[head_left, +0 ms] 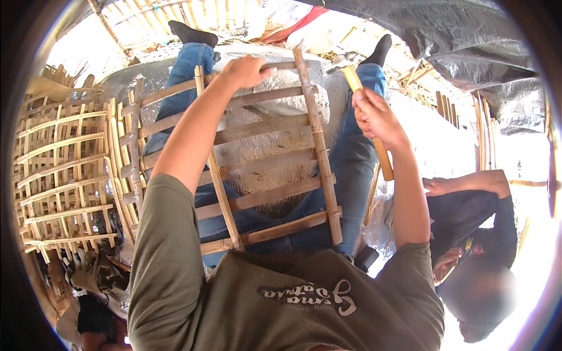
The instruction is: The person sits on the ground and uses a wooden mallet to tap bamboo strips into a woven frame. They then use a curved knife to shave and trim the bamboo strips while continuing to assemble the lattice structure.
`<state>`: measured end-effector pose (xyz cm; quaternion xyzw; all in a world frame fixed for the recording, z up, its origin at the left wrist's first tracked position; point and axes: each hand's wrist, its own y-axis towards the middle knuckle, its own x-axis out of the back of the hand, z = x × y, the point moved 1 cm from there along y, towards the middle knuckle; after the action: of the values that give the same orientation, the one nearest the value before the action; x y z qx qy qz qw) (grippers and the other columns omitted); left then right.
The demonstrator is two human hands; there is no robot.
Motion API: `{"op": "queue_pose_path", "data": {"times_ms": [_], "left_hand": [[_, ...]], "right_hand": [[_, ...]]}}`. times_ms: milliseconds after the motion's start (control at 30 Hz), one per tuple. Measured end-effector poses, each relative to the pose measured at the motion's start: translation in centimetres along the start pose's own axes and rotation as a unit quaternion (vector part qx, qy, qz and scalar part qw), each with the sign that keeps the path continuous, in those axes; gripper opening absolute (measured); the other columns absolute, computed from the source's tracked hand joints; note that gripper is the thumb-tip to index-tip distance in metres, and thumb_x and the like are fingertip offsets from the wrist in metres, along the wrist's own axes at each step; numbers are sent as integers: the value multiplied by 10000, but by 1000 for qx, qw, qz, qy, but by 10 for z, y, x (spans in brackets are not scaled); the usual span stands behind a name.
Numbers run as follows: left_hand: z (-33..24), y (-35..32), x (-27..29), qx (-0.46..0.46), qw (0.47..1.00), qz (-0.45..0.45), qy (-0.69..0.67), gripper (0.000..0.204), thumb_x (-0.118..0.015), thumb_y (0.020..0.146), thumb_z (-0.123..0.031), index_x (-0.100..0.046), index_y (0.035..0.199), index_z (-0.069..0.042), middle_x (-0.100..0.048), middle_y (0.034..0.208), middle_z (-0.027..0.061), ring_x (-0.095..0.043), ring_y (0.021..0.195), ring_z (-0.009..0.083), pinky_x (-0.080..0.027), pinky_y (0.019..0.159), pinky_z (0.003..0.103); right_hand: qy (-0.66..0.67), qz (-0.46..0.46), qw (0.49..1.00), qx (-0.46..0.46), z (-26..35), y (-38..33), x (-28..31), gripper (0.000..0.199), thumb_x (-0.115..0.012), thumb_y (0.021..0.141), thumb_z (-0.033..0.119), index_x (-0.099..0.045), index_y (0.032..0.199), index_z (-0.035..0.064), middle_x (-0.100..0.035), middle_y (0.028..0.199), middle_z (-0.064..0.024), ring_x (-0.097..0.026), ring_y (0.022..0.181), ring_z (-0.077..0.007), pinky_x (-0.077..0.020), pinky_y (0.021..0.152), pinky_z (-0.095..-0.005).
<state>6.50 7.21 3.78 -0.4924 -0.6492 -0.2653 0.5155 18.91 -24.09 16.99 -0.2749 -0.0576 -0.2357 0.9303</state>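
Note:
A slatted bamboo frame [266, 124] lies across my legs, its flat crosspieces fixed to upright strips. My left hand [244, 71] is closed over the far crosspiece, between two uprights. Raised to the right of the frame, my right hand [377, 117] grips a hammer [384, 159] by its yellowish wooden handle. The metal hammer head [344, 60] is above the far right corner of the frame, apart from it. Whether a nail is under my left fingers cannot be seen.
Stacked bamboo lattice panels [64, 175] stand at the left. Another person [468, 216] in dark clothes sits close on the right. A silvery sheet [269, 175] lies under the frame. Dark plastic sheeting [468, 41] hangs at the far right.

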Motion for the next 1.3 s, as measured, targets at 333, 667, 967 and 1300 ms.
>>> {"op": "queue_pose_path", "data": {"times_ms": [333, 667, 967, 1300], "left_hand": [[-1, -9, -50, -17, 988, -135, 74, 551, -346, 1060, -471, -658, 915, -39, -694, 741, 160, -708, 702, 344, -580, 676, 465], [1, -4, -59, 31, 991, -104, 78, 602, -342, 1061, -464, -547, 1325, 36, -697, 720, 141, -714, 696, 327, -589, 641, 457], [-3, -7, -51, 17, 992, -76, 100, 593, -324, 1069, -441, -476, 1442, -6, -697, 719, 122, -706, 686, 294, -590, 627, 428], [4, -6, -64, -29, 980, -163, 107, 516, -439, 1038, -372, -526, 1408, -22, -655, 618, 119, -673, 565, 292, -575, 560, 413]], "right_hand": [[-433, -91, 887, 134, -24, 103, -25, 385, -461, 1047, 349, -552, 984, -19, -641, 776, -279, -654, 779, -455, -473, 717, -532], [-634, -103, 744, 184, -21, 114, -49, 246, -467, 1032, 272, -489, 1091, 34, -665, 717, -222, -684, 718, -465, -562, 655, -558], [-675, -124, 699, 199, -18, 93, -63, 253, -498, 1019, 284, -483, 1058, 35, -664, 675, -199, -700, 654, -418, -579, 573, -522], [-643, -135, 725, 208, -16, 97, -81, 200, -504, 1017, 224, -483, 975, 29, -645, 621, -214, -685, 601, -425, -575, 542, -498]]}}
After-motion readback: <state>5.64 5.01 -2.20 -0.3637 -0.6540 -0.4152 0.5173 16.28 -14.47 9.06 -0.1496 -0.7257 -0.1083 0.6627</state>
